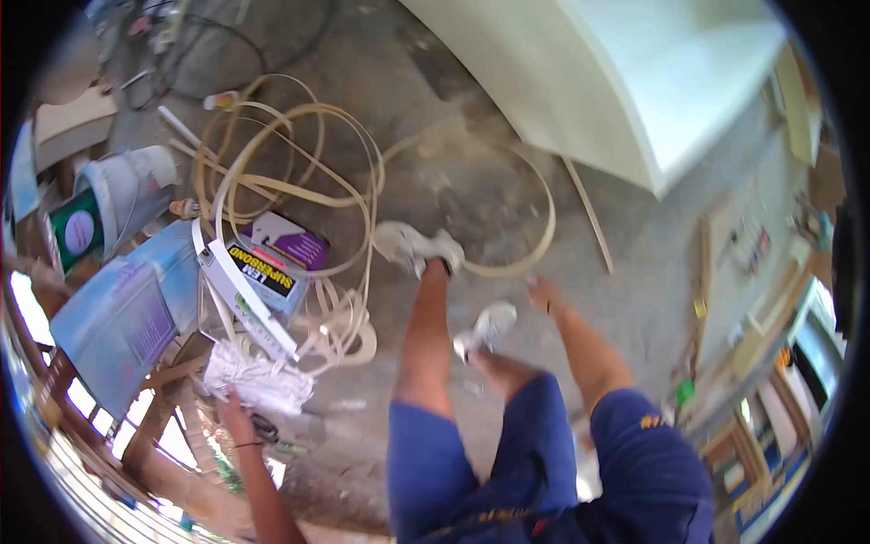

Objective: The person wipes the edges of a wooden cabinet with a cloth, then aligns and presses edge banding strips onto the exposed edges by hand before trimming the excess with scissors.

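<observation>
At the lower left, my left hand (236, 417) touches the lower edge of a crumpled white bundle (261, 379), which looks like cloth or strands. Its fingers are partly hidden there, so I cannot tell whether they grip it. My right hand (542, 294) hangs above the floor with nothing in it, its blurred fingers loosely apart. Beyond the bundle lie a box marked Superbond (263, 269), a purple and white box (288, 241) and a white strip with printing (243, 295). A dark-handled object (265, 428) sits close to my left wrist.
Long loops of pale edging strip (370, 195) spread over the concrete floor (381, 118) near my feet. A large white panel piece (625, 82) stands at upper right. Left are a bucket (136, 195) and blue plastic container (127, 317). A thin wooden strip (589, 216) lies right.
</observation>
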A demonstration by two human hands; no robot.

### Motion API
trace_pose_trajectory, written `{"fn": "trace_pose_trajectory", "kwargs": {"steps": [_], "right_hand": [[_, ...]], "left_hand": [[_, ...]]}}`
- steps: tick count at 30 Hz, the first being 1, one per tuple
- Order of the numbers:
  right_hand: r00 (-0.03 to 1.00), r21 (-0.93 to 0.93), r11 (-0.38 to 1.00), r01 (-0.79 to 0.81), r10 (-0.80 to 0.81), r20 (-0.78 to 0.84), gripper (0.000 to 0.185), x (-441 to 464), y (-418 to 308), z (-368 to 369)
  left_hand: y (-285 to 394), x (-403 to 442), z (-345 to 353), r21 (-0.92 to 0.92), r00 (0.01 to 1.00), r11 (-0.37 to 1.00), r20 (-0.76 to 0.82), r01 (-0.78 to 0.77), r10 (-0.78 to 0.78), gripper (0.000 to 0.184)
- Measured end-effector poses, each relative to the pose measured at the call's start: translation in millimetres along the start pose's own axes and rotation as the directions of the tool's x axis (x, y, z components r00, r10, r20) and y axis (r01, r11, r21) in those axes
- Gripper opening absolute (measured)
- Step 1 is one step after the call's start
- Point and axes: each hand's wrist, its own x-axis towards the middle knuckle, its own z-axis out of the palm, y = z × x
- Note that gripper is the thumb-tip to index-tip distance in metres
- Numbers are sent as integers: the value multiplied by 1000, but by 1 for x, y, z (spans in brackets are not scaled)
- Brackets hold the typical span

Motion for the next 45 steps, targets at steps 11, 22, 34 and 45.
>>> {"fn": "trace_pose_trajectory", "kwargs": {"steps": [11, 22, 34, 45], "right_hand": [[962, 21, 971, 239, -234, -144, 36, 163, 61, 107], [553, -196, 801, 566, -545, -630, 25, -105, 85, -53], [196, 126, 167, 978, -524, -829, 17, -559, 95, -233], [208, 384, -254, 888, -524, -826, 31, -597, 131, -406]], "left_hand": [[4, 22, 17, -382, 996, 923, -58, 43, -70, 31], [-11, -131, 42, -864, 896, 481, 325, 151, 302, 47], [141, -454, 105, -660, 359, 626, 751, 414, 554, 40], [274, -594, 227, -590, -230, 702, 677, 399, 699, 82]]}}
